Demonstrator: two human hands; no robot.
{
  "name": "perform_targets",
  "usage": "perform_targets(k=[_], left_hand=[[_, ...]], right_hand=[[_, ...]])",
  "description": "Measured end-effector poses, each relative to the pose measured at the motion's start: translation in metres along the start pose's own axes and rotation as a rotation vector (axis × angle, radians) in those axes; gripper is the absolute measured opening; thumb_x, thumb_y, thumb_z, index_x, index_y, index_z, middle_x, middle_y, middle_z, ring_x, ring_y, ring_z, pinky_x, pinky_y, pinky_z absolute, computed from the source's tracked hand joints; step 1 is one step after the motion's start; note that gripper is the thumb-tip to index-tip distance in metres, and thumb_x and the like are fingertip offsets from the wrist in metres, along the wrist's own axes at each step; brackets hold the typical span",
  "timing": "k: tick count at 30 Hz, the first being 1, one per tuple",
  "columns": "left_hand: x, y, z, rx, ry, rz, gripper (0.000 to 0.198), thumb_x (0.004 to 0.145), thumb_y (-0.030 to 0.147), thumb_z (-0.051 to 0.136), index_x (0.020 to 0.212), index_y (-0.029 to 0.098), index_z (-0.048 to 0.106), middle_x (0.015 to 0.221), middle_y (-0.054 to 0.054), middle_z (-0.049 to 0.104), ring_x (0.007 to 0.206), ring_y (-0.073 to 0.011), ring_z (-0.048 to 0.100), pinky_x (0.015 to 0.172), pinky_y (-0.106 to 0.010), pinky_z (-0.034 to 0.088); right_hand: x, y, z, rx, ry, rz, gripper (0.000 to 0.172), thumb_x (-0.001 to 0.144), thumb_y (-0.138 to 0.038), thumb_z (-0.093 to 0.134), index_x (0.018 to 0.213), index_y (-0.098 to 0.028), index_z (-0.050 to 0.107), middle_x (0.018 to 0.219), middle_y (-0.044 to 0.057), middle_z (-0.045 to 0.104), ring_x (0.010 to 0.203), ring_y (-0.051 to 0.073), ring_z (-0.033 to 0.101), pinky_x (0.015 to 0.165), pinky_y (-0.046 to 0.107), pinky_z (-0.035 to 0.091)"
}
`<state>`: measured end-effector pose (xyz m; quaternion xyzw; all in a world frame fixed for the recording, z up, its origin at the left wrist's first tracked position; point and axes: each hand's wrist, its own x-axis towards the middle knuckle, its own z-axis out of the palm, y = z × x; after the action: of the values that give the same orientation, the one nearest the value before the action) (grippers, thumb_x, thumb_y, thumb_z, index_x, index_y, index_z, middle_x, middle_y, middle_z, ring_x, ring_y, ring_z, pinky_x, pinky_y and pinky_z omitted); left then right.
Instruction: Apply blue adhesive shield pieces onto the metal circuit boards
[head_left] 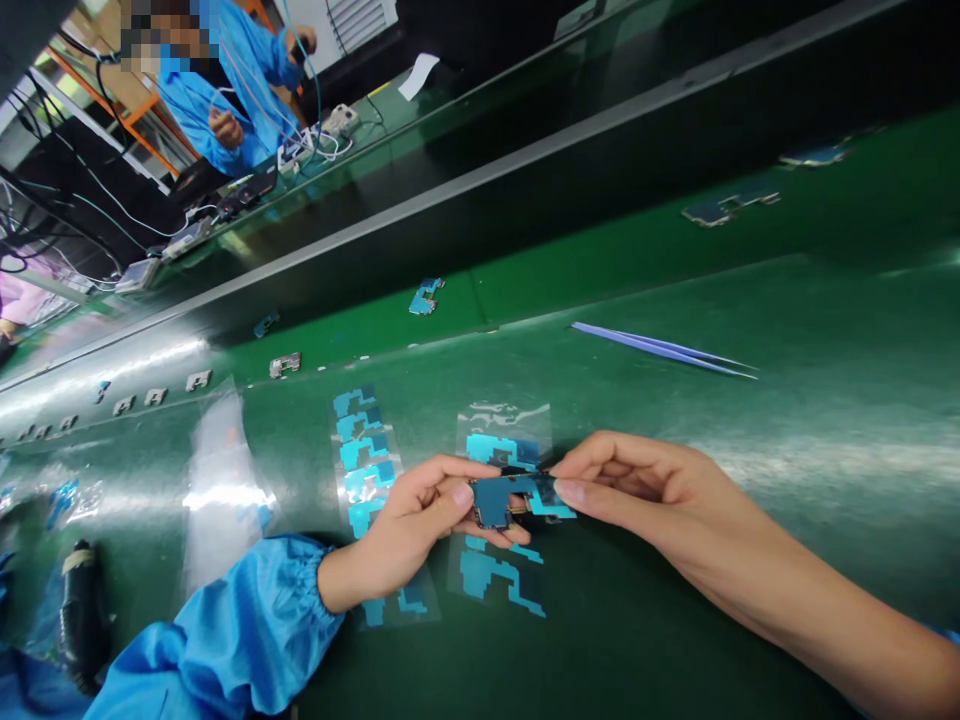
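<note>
Between my two hands is a small circuit board (pixel 492 503) with blue film on its face. My left hand (pixel 424 505) grips its left end, thumb on top and fingers beneath. At the right end, the thumb and forefinger of my right hand (pixel 622 480) pinch the board's edge and the blue film there. Below the board lies a clear sheet of blue die-cut film pieces (pixel 484 575), partly hidden by my hands. A second film sheet (pixel 365 450) lies to the left, partly behind my left hand.
Purple tweezers (pixel 660 347) lie on the green bench beyond my right hand. Several boards (pixel 285 365) rest along the green strip farther back. A dark-handled tool (pixel 81 610) and a translucent bag (pixel 225 490) are at left. Across the line is a person in blue (pixel 225 90).
</note>
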<state>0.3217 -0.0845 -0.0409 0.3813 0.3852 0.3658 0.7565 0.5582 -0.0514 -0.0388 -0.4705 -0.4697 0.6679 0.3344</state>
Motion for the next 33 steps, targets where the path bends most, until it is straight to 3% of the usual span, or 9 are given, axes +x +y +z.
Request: perform_targets(k=[33], left_hand=[[0.0004,-0.0017,-0.0014,-0.009,-0.027,0.029,0.025,0.102,0.032,0.057,0.123,0.021,0.066,0.108,-0.008,0.077,0.096,-0.0219,0.078,0.087,-0.032,0.064]], right_hand=[[-0.0005,-0.0040,0.0017,-0.007,-0.002,-0.005,0.031,0.073,-0.054,0.082,0.071,-0.025,0.073,0.069,0.003,0.069,0.063,0.016,0.060,0.057,0.027,0.047]])
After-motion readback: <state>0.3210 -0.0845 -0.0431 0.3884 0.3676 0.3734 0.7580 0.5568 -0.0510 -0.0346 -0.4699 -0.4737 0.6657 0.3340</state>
